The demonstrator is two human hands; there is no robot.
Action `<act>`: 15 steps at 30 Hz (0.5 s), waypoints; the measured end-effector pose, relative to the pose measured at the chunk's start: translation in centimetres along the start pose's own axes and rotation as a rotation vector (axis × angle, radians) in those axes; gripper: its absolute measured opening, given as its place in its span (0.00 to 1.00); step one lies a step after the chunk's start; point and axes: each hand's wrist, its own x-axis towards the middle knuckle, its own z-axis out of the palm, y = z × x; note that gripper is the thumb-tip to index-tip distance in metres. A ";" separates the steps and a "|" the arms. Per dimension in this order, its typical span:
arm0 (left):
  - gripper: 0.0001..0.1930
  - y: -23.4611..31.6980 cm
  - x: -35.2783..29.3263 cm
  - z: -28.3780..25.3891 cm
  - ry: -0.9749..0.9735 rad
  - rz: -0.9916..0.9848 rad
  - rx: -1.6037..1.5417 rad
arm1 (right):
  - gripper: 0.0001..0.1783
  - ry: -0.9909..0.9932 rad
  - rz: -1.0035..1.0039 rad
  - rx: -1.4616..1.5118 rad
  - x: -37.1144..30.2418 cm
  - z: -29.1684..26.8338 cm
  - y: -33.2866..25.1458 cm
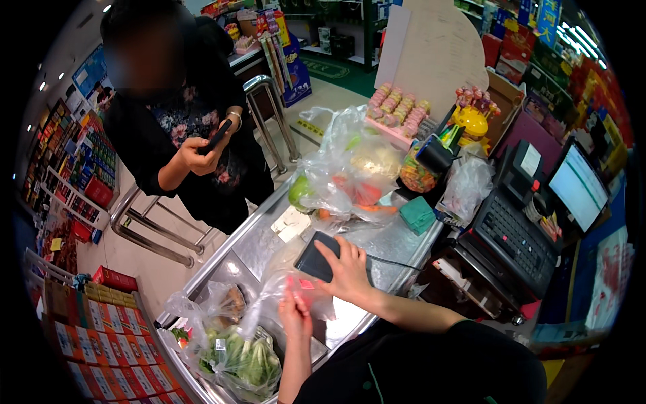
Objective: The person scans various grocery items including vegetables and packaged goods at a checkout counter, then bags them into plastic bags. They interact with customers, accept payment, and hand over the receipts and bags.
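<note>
My right hand grips a flat, dark, box-shaped device from above, and a thin cable runs off beside it to the right. Just below, my left hand pinches a clear plastic bag; its contents are hard to make out. A small pink-red label shows close to the fingers. Left of that hand, clear bags hold leafy green vegetables. Beyond the device, a large clear bag of produce lies on the metal counter, with a green round item at its left.
Across the counter a person holds a phone beside metal rails. To the right stand a keyboard, a monitor and a candy jar. A folded green cloth lies near the counter's right edge.
</note>
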 end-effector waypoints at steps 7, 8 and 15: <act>0.16 10.7 4.0 -11.7 0.431 0.434 -0.134 | 0.45 -0.090 0.210 0.048 -2.0 -4.5 4.7; 0.16 11.5 4.7 -14.1 0.528 0.512 -0.102 | 0.45 -0.105 0.216 0.041 -2.5 -5.0 5.3; 0.30 7.1 4.4 0.0 0.612 0.586 0.690 | 0.45 -0.012 0.230 -0.040 -5.2 -9.5 9.4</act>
